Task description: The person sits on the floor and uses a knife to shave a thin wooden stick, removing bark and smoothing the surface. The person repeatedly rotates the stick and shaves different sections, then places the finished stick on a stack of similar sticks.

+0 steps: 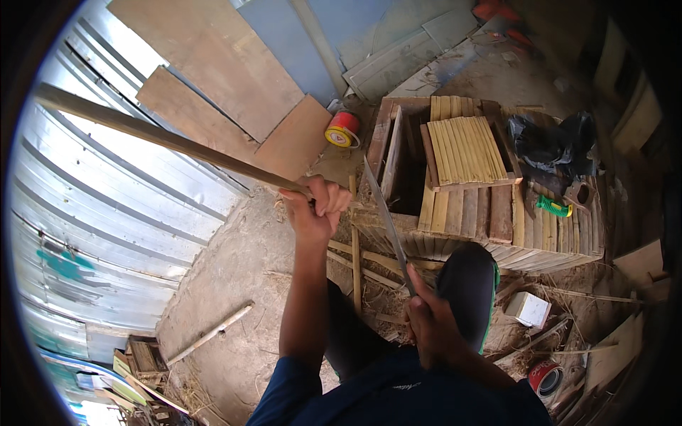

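My left hand [317,206] is closed round the near end of a long bamboo pole [177,148], which slants up to the far left. In my right hand [430,319], low in front of my body, is a long knife [387,216] with a narrow grey blade. Its tip points up and away, right of my left hand and apart from the pole. Beyond my knees stands a wooden box [465,216] covered with bamboo slats, its left part uncovered. On top lies a smaller slatted panel [465,150]. The knife's handle is hidden by my fingers.
On the box lie a black plastic bag [550,145] and a green-handled tool [554,206]. A red-and-yellow bucket [343,129] stands behind it. Loose sticks [209,334], a white carton [529,310] and a red can [545,378] lie about. Corrugated metal [106,192] walls the left.
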`<move>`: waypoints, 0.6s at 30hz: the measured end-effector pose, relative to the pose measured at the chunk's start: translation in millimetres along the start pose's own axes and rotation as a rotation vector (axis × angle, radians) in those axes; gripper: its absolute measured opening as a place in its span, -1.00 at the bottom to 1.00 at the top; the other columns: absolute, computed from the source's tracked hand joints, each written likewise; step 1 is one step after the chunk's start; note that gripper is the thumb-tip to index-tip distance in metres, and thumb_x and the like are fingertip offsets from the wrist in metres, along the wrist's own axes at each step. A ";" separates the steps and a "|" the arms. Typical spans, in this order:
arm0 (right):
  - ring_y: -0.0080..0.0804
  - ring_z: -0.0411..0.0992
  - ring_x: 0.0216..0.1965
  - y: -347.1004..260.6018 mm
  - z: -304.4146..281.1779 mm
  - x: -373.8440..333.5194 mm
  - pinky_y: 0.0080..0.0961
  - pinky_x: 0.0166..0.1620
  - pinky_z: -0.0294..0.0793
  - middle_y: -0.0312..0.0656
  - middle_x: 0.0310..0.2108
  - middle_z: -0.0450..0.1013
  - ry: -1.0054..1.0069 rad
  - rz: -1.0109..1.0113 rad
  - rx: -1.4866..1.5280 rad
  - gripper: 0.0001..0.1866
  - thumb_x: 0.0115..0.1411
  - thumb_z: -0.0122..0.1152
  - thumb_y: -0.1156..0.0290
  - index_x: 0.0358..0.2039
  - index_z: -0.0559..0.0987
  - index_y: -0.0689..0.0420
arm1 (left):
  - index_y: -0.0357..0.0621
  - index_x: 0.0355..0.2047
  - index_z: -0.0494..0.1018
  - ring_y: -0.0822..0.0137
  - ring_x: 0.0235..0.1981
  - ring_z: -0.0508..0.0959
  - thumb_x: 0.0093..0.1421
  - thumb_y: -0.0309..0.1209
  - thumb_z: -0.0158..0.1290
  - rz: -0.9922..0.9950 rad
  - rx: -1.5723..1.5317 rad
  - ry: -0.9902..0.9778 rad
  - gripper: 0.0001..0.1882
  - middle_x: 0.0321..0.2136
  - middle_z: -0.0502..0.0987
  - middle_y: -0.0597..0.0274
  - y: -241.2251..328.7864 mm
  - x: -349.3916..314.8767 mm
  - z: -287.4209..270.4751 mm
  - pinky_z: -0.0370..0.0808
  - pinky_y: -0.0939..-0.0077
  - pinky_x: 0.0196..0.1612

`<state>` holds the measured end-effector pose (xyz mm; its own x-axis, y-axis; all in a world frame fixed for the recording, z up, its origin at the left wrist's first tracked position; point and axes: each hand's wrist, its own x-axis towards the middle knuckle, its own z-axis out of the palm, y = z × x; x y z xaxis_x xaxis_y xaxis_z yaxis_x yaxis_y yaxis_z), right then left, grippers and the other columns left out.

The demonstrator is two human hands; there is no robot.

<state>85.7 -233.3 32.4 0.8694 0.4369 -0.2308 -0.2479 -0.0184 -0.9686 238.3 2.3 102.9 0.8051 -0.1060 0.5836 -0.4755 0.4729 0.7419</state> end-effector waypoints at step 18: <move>-0.66 0.29 -0.55 15.7 -14.6 -11.4 -0.58 -0.42 0.44 -0.34 -0.47 0.35 0.038 0.079 0.156 -0.40 0.50 -0.22 0.40 0.53 0.10 -0.05 | 0.02 -0.70 0.12 0.49 -0.76 -0.15 0.35 0.44 -0.35 0.181 -0.095 -0.094 -0.20 -0.81 -0.03 0.47 50.7 1.5 1.2 -0.17 0.46 -0.64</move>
<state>78.1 -251.7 18.5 0.8596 0.4049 -0.3117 -0.3767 0.0898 -0.9220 215.1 25.1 141.8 0.6713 -0.0906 0.7357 -0.5701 0.5711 0.5906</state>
